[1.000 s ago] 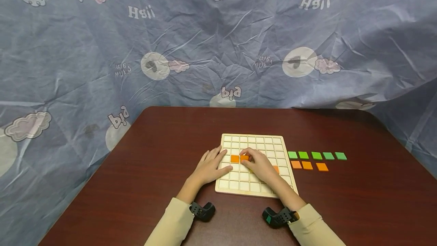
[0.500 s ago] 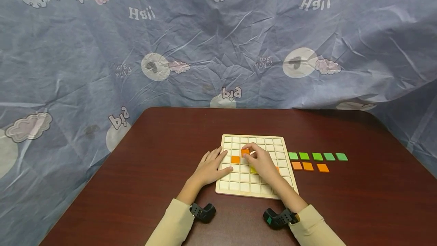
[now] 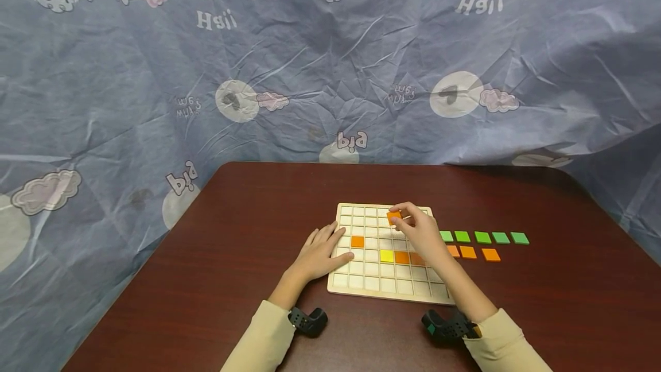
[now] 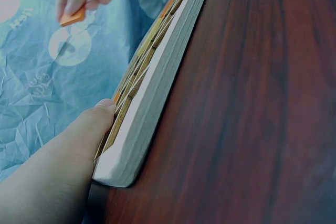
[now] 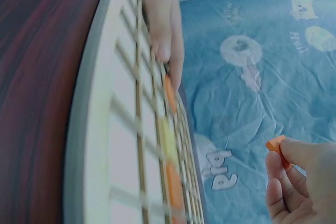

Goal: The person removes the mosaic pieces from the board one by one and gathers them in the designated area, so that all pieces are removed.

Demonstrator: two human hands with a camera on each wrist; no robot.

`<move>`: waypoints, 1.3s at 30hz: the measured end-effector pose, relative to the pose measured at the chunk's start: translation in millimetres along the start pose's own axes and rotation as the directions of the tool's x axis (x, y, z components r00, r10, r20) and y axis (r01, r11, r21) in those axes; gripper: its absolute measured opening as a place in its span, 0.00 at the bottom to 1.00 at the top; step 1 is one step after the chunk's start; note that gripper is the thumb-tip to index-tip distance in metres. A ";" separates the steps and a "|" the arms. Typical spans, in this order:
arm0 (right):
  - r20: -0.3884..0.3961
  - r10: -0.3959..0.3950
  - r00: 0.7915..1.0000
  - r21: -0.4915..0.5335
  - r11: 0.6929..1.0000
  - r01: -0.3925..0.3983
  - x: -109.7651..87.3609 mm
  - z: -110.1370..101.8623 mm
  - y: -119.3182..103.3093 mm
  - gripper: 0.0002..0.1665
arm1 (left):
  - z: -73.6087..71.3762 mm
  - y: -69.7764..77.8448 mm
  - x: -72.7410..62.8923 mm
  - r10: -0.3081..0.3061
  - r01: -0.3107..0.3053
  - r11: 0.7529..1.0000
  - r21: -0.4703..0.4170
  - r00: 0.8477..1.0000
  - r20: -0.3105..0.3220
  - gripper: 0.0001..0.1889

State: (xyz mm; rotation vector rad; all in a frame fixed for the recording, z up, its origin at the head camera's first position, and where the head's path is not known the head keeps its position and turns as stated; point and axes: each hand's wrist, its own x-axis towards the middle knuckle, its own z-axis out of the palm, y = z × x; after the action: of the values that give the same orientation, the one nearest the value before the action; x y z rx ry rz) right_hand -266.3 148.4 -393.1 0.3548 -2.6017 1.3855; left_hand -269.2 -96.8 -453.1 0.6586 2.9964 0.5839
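A pale wooden grid board (image 3: 366,291) lies on the table. My left hand (image 3: 318,251) rests on its left edge, fingers spread; in the left wrist view the thumb (image 4: 94,121) lies along the board's side. Between thumb and fingers, my right hand (image 3: 420,234) pinches an orange square tile (image 3: 394,219) above the far part of the board. The right wrist view shows this tile (image 5: 276,144) raised off the grid. Set in the board are a lone orange tile (image 3: 357,241) near the left fingers and a yellow tile (image 3: 387,256) with orange tiles (image 3: 401,258) to its right.
Right of the board, a row of several green tiles (image 3: 482,237) lies on the dark red-brown table (image 3: 268,205). Nearer to me is a row of orange tiles (image 3: 491,255), partly covered by the right arm. A printed blue-grey cloth (image 3: 310,73) hangs behind the table.
My right hand has lifted the orange tile from beside the lone orange one and carried it right and away from me, uncovering the yellow and orange tiles. The left hand has stayed put.
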 end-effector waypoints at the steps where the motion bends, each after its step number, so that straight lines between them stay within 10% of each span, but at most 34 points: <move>1: -0.005 0.000 1.000 -0.015 1.000 0.000 -1.1 -3.3 3.2 0.13 | -0.2 0.3 -0.4 0.002 -0.002 1.000 -0.003 1.000 0.000 0.37; 17: -0.111 -0.037 0.993 -0.204 0.979 0.013 -29.4 -68.6 53.0 0.16 | -0.4 1.8 -0.3 0.002 -0.002 1.000 -0.013 1.000 0.008 0.37; 39: -0.100 0.110 0.989 -0.338 0.931 -0.138 -57.0 -145.9 128.3 0.22 | 0.2 0.4 0.0 -0.005 0.005 1.000 -0.007 1.000 0.012 0.37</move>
State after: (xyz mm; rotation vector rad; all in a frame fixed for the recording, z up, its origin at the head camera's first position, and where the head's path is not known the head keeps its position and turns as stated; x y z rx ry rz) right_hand -243.0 346.3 -428.9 0.0829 -2.7690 0.9233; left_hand -269.1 -96.4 -453.1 0.6523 2.9828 0.5874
